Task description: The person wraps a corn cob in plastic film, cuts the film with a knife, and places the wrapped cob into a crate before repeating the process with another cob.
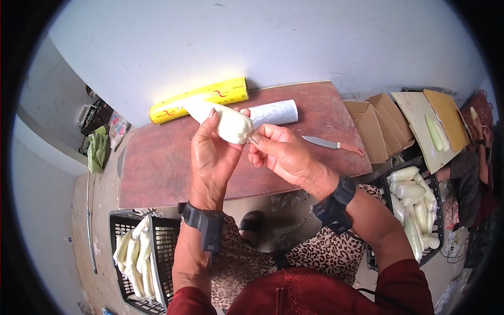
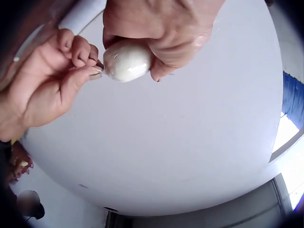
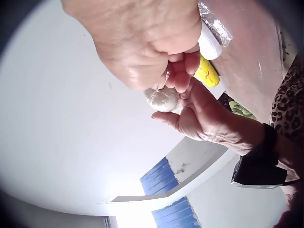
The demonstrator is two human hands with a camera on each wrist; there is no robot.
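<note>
A pale, film-wrapped vegetable (image 1: 233, 126) is held up above the reddish table. The left hand (image 1: 212, 152) grips it from below, thumb on its near side. At its rounded end the right hand (image 1: 281, 152) pinches a twist of clear film between thumb and fingers. In the left wrist view the vegetable's end (image 2: 127, 61) shows between the left hand (image 2: 161, 28) and the right hand (image 2: 52, 85). The right wrist view shows the gathered film on the end (image 3: 162, 99), with the right hand (image 3: 142, 42) above and the left hand (image 3: 209, 111) below.
On the table (image 1: 157, 168) lie a yellow roll (image 1: 199, 100), a clear film roll (image 1: 274, 112) and a knife (image 1: 333, 144). Black crates (image 1: 170, 247) of wrapped vegetables stand at both sides. Cardboard boxes (image 1: 380, 126) are at the right, with another person (image 1: 467, 178) beyond.
</note>
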